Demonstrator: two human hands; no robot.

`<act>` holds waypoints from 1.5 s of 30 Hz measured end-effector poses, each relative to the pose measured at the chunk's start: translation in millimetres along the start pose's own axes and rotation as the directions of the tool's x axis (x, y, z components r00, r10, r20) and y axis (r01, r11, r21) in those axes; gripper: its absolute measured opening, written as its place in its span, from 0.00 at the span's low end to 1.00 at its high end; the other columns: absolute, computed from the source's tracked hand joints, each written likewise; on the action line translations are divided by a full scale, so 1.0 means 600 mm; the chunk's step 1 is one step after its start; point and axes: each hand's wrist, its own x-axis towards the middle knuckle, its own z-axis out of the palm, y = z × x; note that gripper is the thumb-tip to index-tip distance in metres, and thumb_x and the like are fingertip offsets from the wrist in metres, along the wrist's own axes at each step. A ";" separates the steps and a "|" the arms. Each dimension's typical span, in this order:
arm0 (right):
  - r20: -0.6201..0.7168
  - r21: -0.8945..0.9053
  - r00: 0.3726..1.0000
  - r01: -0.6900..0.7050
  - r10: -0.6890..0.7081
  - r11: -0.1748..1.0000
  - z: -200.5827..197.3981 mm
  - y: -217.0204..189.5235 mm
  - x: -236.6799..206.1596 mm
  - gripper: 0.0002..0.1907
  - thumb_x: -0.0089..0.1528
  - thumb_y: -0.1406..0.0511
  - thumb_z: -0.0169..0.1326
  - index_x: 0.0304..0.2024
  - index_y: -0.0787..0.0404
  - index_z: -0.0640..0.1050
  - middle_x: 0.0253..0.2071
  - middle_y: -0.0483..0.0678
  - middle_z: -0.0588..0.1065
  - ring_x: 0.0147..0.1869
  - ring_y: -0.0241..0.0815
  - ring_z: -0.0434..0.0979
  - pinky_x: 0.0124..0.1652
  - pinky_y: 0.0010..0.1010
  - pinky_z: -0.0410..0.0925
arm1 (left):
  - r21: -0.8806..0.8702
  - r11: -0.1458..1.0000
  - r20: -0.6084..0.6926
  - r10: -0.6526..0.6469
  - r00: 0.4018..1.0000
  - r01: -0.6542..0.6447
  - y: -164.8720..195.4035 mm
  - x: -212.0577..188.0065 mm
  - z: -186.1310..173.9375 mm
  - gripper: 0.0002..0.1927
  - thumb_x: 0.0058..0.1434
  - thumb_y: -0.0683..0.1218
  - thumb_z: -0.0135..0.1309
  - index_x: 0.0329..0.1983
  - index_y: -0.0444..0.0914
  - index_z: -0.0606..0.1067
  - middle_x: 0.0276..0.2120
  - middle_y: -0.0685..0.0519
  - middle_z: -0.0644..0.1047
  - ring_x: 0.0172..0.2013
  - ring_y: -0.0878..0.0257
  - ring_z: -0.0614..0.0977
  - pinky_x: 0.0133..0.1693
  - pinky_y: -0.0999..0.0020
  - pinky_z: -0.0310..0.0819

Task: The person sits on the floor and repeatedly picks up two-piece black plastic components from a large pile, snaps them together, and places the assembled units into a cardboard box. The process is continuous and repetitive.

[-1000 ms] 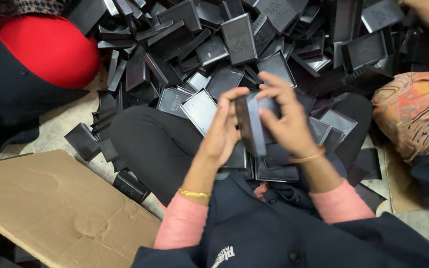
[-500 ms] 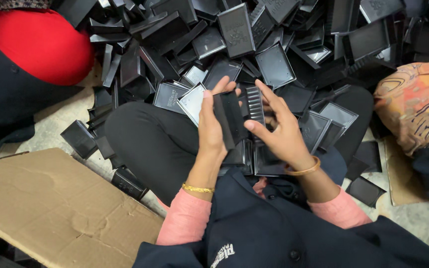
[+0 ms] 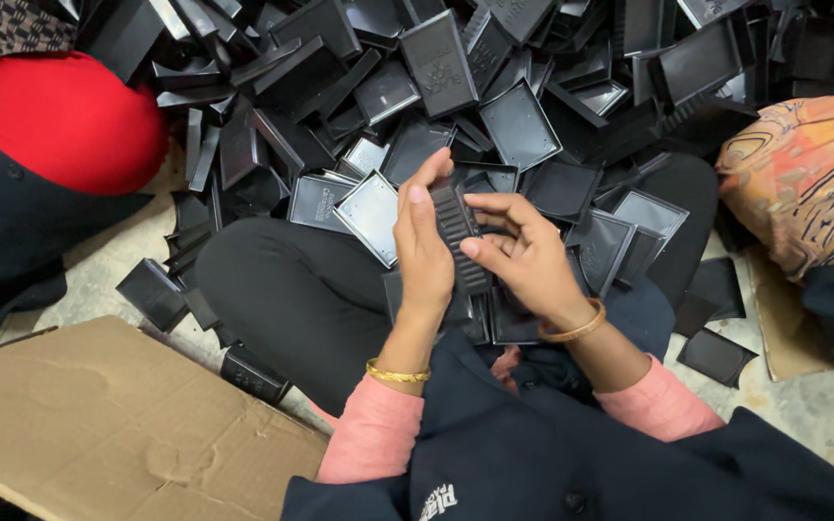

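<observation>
Your left hand [image 3: 424,253] is curled around a ribbed black plastic piece [image 3: 459,236], gripping it edge-on. Your right hand [image 3: 521,253] pinches its side with bent fingers. Beyond both, a heap of black trays [image 3: 523,121] runs off frame; the piece's lower end is hidden.

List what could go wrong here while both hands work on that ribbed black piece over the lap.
1. The ribbed black piece is pinched only between the left hand and the right hand's fingertips; it might slip into the pile of black trays and get lost among them.
2. Loose trays crowd the knees and could slide or be crushed.
</observation>
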 end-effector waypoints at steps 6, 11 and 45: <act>0.019 0.085 0.995 -0.099 0.098 0.991 -0.010 0.013 0.000 0.25 0.63 0.71 0.60 0.62 0.67 0.71 0.59 0.48 0.74 0.61 0.35 0.75 0.59 0.31 0.71 | -0.190 0.967 0.079 -0.160 0.984 0.173 0.000 0.003 -0.005 0.25 0.78 0.56 0.30 0.54 0.35 0.73 0.50 0.50 0.76 0.44 0.64 0.76 0.49 0.69 0.71; 0.221 0.417 0.925 -0.375 0.308 0.828 -0.053 -0.029 -0.005 0.22 0.68 0.62 0.54 0.59 0.72 0.76 0.54 0.54 0.79 0.56 0.40 0.79 0.57 0.32 0.71 | 0.374 0.927 0.130 -0.048 0.990 -0.005 -0.003 0.026 -0.058 0.20 0.71 0.54 0.53 0.32 0.33 0.72 0.24 0.53 0.70 0.30 0.68 0.70 0.35 0.72 0.68; -0.043 -0.894 0.996 -0.003 -0.080 0.448 -0.154 0.044 0.229 0.55 0.62 0.50 0.63 0.80 0.56 0.46 0.62 0.65 0.64 0.63 0.62 0.63 0.66 0.48 0.58 | 0.712 0.583 0.309 0.239 0.921 -0.390 -0.076 0.208 -0.084 0.27 0.61 0.30 0.55 0.60 0.47 0.74 0.49 0.51 0.78 0.52 0.55 0.81 0.57 0.63 0.77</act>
